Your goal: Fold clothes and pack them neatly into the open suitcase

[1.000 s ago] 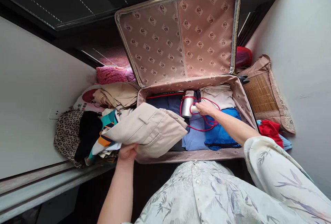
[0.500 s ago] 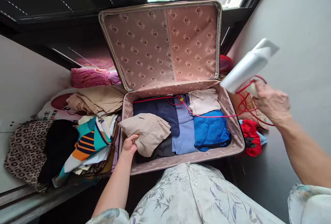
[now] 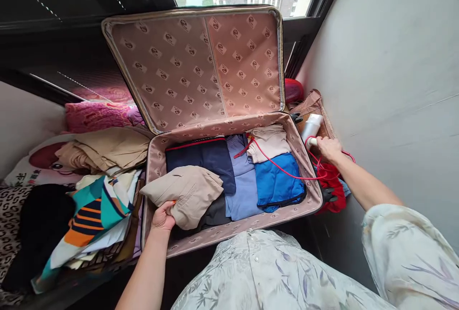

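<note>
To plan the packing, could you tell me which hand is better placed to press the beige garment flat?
Left: the left hand already grips the beige garment; the right hand holds a white appliance outside the suitcase.

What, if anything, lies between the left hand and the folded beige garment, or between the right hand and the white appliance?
Nothing visible. The left hand grips the near edge of the beige garment directly, inside the suitcase. The right hand holds the white appliance outside the case; its red cord trails back across the clothes.
</note>
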A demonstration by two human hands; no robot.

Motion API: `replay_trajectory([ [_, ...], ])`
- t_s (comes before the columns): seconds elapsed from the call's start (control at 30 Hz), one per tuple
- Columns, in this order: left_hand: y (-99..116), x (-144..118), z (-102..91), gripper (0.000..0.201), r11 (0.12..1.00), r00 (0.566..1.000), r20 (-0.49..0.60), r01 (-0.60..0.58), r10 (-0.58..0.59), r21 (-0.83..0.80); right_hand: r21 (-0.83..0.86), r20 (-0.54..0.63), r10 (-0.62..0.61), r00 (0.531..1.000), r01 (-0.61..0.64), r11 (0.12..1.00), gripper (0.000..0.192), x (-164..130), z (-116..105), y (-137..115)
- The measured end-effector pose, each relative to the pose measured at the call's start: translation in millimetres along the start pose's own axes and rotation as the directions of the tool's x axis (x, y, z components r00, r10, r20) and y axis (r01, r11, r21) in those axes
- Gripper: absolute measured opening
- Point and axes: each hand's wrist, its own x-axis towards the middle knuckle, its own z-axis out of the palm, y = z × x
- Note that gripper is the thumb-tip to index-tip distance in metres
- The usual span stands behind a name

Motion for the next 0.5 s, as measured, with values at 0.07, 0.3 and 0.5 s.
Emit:
replay_trajectory([
  [0.07,-1,-1,1.2,0.048,0.999,0.999,-0.016,0.041,-0.04,0.024,-0.005,0.037,-0.032,0.999,0.032,0.999,0.031,9,14,-13],
  [0.3,-6,2,3.9,0.04,0.993,0.989,-0.088,0.115,-0.115,-0.002,0.012,0.077,-0.041,0.996,0.04,0.999,0.038,24,44,-36],
  [0.5,-10,6,2.8,0.045,0.991,0.985,-0.108,0.137,-0.136,0.004,0.073,-0.067,0.07,0.995,-0.065,0.995,0.04,22,15,-40],
])
